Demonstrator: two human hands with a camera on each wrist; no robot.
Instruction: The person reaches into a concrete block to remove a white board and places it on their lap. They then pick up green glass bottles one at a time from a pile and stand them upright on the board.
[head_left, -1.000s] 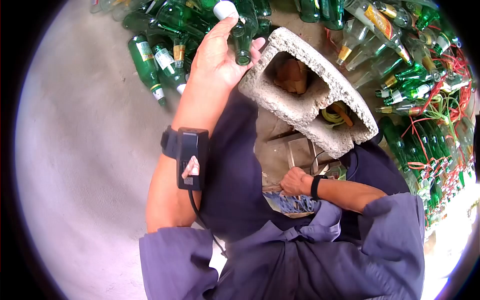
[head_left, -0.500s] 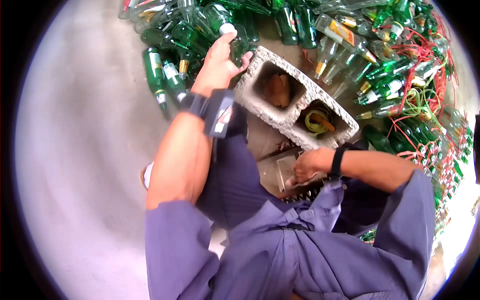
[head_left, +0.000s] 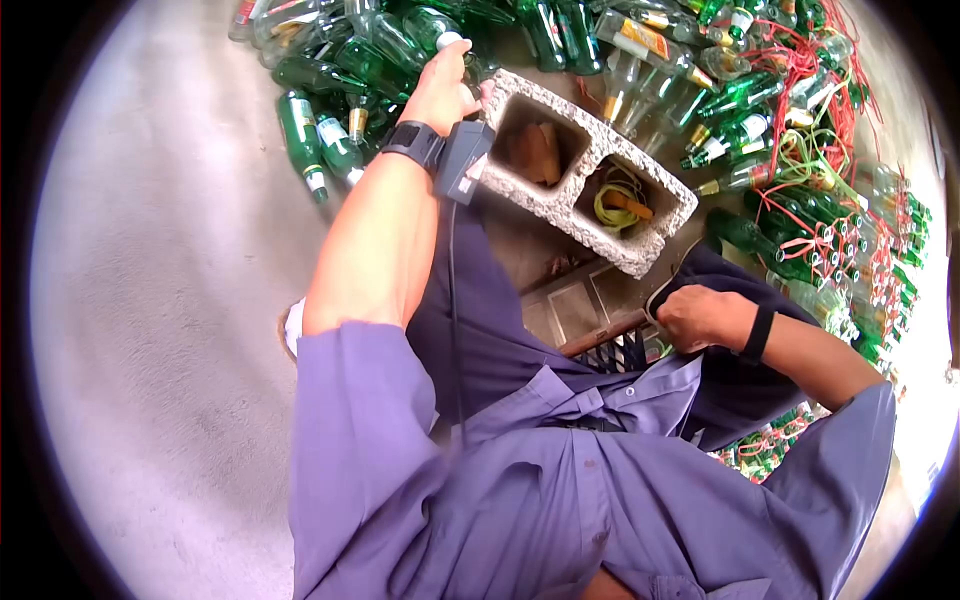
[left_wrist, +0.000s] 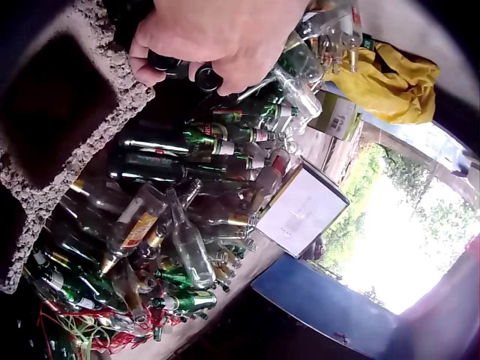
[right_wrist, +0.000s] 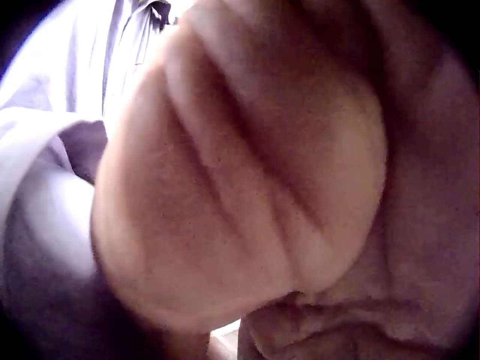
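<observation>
Green glass makes up most of the bottle heap (head_left: 367, 68) that lies ahead of the person, and the left hand (head_left: 438, 92) is at its near edge, much the closer of the two. Its fingers are curled round two dark bottle ends (left_wrist: 208, 77), as the left wrist view shows; the rest of those bottles is hidden under the hand. Just past the fingertips lies a green bottle (head_left: 427, 24), its long axis slanting forward and to the left, a white end (head_left: 448, 40) touching or almost touching the fingers. Drawn back near the lap, well apart from the heap, the right hand (head_left: 705, 318) has bent fingers; its wrist view is blurred skin, so I cannot tell whether they pinch anything. Close on the left hand's right side is a concrete block (head_left: 582, 135) with two hollows facing up: the left one holds a brownish-orange piece (head_left: 545, 152), the right one a yellow-green coil (head_left: 611, 207) with an orange strip (head_left: 636, 211) across it.
</observation>
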